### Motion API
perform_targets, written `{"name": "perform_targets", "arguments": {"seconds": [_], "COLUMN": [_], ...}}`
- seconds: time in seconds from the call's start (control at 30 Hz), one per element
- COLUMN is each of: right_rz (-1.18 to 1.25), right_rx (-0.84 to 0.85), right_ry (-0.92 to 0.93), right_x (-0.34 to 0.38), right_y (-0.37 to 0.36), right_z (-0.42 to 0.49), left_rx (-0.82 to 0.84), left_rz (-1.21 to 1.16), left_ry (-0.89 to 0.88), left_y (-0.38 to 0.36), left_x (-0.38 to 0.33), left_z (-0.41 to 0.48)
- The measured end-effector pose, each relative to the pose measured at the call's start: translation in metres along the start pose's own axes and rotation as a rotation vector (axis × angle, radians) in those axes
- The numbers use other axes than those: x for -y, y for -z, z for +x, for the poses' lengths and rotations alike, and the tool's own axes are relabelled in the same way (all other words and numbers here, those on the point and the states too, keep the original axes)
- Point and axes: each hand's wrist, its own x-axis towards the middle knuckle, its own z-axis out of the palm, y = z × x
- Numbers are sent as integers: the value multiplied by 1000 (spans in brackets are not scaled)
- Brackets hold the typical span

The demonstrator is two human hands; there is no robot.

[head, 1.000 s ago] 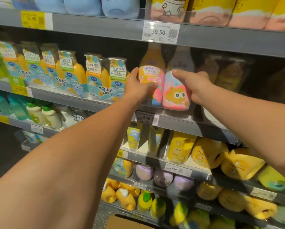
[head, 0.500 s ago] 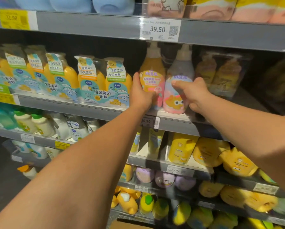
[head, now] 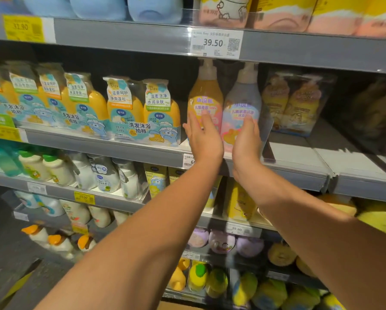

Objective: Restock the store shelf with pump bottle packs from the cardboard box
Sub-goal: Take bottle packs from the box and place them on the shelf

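At the centre of the frame a pump bottle pack (head: 225, 97) stands upright at the front of the middle shelf (head: 98, 147), just under the white price tag (head: 216, 43) reading 39.50 on the shelf rail above. The pack holds two bottles side by side in clear wrap, an orange one on the left and a pale lavender one on the right, their pump heads reaching close to the rail above. Both bare arms reach up from the bottom of the frame to it. The left hand (head: 204, 138) is in front of the lower part of the orange bottle, its fingers straight and held together, clamped on nothing. The right hand (head: 246, 140) is before the lower label of the lavender bottle, likewise flat with straight fingers, its palm turned toward the left hand. Whether the fingertips actually press the wrap cannot be told. Just left of the pack stands a row of blue-and-yellow twin packs (head: 142, 110). To the right, set further back in shadow, stands another wrapped pair of bottles (head: 297, 101).
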Motion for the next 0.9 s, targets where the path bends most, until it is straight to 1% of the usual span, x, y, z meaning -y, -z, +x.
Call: {"name": "perform_targets", "arguments": {"seconds": [0.1,0.23,0.37,0.53,0.63,0.73,0.8,0.9], "right_rz": [51,97,106,178,209,152,203,255], "right_rx": [-7,-28,-26,25,-9,-56,-64,-6], "right_ry": [6,-19,-2,-102,-101,-106,-142,-201], "right_x": [-6,-5,-13,1,-1,8,9,13], "right_y": [2,2,0,-1,-2,-6,-7,-6], "right_z": [4,4,15,8,21,20,24,27], "left_rx": [-39,-34,-50,-47,-41,-47,-30,-8], "left_rz": [-60,-77,-52,-37,-33,-50,-79,-168], "left_ry": [42,59,72,74,79,87,92,104], "left_y": [1,-4,-9,-15,-18,-22,-22,-25], "left_x": [1,5,5,2,3,7,5,12], "left_z": [12,17,19,24,29,37,38,50]}}
